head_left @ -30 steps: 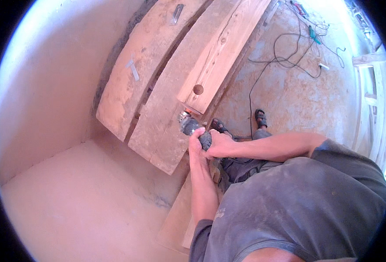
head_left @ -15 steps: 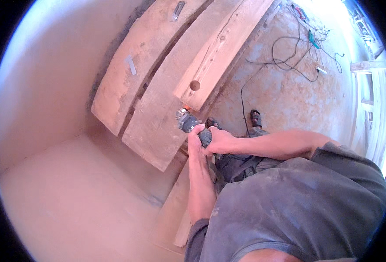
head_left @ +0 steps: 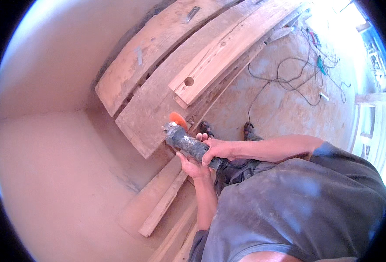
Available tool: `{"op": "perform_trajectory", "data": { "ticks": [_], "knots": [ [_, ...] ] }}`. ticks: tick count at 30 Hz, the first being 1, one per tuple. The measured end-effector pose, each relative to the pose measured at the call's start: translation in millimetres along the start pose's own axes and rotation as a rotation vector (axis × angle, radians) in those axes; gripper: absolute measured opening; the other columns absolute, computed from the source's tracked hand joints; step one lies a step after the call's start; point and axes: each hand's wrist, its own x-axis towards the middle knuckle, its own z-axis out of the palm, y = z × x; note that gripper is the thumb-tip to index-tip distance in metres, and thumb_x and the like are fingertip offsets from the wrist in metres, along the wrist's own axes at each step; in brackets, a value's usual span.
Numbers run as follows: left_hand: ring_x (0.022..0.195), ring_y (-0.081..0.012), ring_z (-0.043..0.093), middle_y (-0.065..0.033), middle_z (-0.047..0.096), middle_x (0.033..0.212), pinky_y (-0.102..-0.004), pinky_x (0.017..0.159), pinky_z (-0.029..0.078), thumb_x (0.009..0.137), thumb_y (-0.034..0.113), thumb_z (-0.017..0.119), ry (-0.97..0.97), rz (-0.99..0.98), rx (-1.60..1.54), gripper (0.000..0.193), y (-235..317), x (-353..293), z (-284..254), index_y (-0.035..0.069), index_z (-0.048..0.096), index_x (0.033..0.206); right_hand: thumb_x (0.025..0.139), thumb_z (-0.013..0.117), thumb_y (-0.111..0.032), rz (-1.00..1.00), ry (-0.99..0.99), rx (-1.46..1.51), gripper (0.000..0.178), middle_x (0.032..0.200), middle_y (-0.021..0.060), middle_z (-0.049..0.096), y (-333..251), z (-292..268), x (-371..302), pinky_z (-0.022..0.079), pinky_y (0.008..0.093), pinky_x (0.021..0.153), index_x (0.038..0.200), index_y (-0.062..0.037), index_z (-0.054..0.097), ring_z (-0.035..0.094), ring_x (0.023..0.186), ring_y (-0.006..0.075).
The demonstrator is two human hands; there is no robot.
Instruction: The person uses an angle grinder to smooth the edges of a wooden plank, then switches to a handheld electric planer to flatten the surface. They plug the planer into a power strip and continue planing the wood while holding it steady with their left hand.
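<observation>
An angle grinder (head_left: 186, 143) with a dark, dusty body and an orange disc (head_left: 178, 119) is held across the front of my body. My right hand (head_left: 218, 149) is closed around its rear end. My left hand (head_left: 193, 167) cradles the body from below, thumb on the near side and fingertips showing on the far side. Just beyond the disc lies the end of a pale wooden beam (head_left: 219, 54), with a round hole (head_left: 189, 81) near that end. The disc is apart from the beam. Whether it spins cannot be told.
The beam rests on wide rough planks (head_left: 145, 118); flat metal pieces (head_left: 139, 56) lie on the left plank. Loose boards (head_left: 164, 205) lie at lower left beside a plain wall (head_left: 48, 87). Tangled cables (head_left: 289, 83) and a green tool (head_left: 321, 65) are on the floor at right.
The grinder has drawn back from the beam's end toward me and turned, exposing the orange disc. My left hand has shifted underneath its body. The view has shifted slightly.
</observation>
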Motion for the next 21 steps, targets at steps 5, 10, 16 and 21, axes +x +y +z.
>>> {"op": "perform_trajectory", "data": {
  "ticks": [5, 10, 16, 21],
  "knots": [
    [0.112, -0.0335, 0.065, -0.0144, 0.068, 0.119, -0.0555, 0.112, 0.042, 0.098, 0.065, 0.050, -0.458, 0.162, -0.118, 0.068, 3, 14, -22, 0.007, 0.055, 0.134, 0.074, 0.070, -0.013, 0.169, -0.219, 0.240, 0.039, 0.087, 0.0171, 0.069, 3, -5, 12, 0.060, 0.0368, 0.062, 0.108, 0.0047, 0.061, 0.071, 0.071, 0.0260],
    [0.110, -0.0333, 0.066, -0.0191, 0.068, 0.117, -0.0549, 0.115, 0.039, 0.099, 0.060, 0.050, -0.463, 0.187, -0.228, 0.066, 20, 28, -28, 0.005, 0.055, 0.134, 0.073, 0.068, -0.020, 0.232, -0.399, 0.439, 0.044, 0.090, 0.0220, 0.069, -3, -11, 41, 0.060, 0.0409, 0.063, 0.108, 0.0076, 0.063, 0.070, 0.068, 0.0319],
    [0.113, -0.0388, 0.063, -0.0247, 0.067, 0.116, -0.0571, 0.119, 0.032, 0.093, 0.056, 0.062, -0.413, 0.158, -0.047, 0.070, 49, 51, -35, -0.001, 0.054, 0.134, 0.074, 0.069, -0.023, 0.380, -0.499, 0.596, 0.059, 0.088, 0.0291, 0.065, -24, -19, 81, 0.059, 0.0458, 0.060, 0.122, 0.0067, 0.056, 0.069, 0.067, 0.0355],
    [0.103, -0.0370, 0.066, -0.0245, 0.068, 0.107, -0.0546, 0.113, 0.040, 0.092, 0.041, 0.065, -0.250, 0.148, -0.115, 0.055, 82, 84, -56, -0.001, 0.055, 0.126, 0.090, 0.064, -0.032, 0.221, 0.076, -0.322, 0.052, 0.102, 0.0235, 0.067, -56, -8, 118, 0.058, 0.0419, 0.072, 0.119, 0.0103, 0.060, 0.070, 0.085, 0.0371]
  ]
}}
